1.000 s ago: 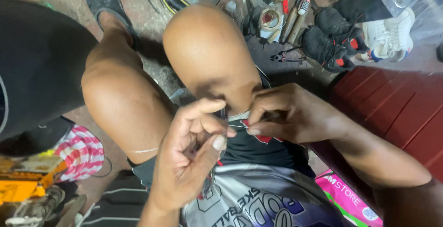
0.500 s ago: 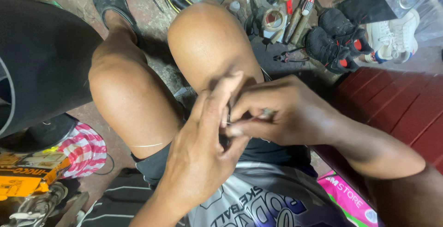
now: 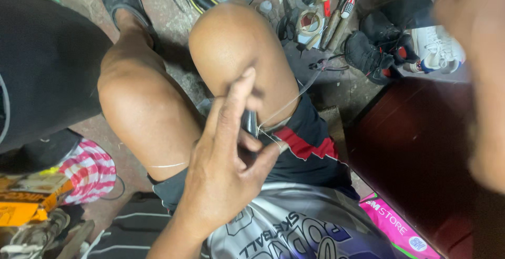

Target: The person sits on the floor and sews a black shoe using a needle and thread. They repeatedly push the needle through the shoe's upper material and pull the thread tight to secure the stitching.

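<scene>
Thread [image 3: 292, 98], a pale taut strand, is running from our left hand [image 3: 226, 169] up toward one o'clock, where our right hand [image 3: 476, 75] is now filling the frame edge as a large blur. Half a second ago both hands were bunched together over the lap; we are now seeing them well apart, which we are reading as a stitch being drawn through and pulled tight. Going down in size: our two bare knees are filling the centre, a dark red board [image 3: 421, 153] is lying at four o'clock, and black shoes [image 3: 376, 48] are sitting at one o'clock beside a white one [image 3: 436, 48]. Tools and tape rolls [image 3: 310, 22] are scattered at twelve o'clock. Our left hand is pinching a small dark piece [image 3: 250, 122] between thumb and curled fingers, index finger pointing straight up. Whether our right fingers are clenched on the strand we cannot tell; they are too blurred.
</scene>
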